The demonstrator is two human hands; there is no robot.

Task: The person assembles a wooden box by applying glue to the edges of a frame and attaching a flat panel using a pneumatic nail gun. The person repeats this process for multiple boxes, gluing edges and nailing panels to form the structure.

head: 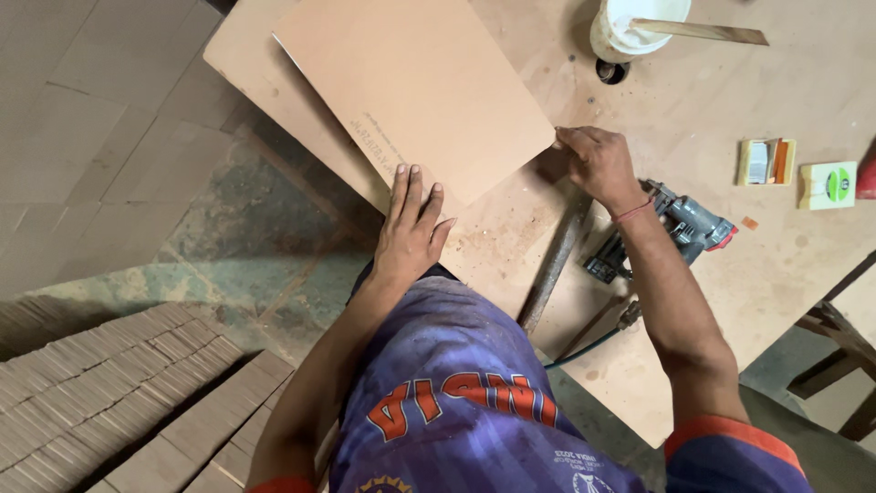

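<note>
Both hands (493, 196) flat, gripping brown board (415, 87)

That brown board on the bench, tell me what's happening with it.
A person stands at a plywood workbench, handling a thin brown board. The left hand lies flat on its near edge; the right hand pinches its right corner. A nail gun with a hose lies beside the right forearm, a white bucket farther back.

bare bench (712, 110) right of board (411, 91), nail gun (675, 228) beside wrist, tub (630, 27) beyond
</note>
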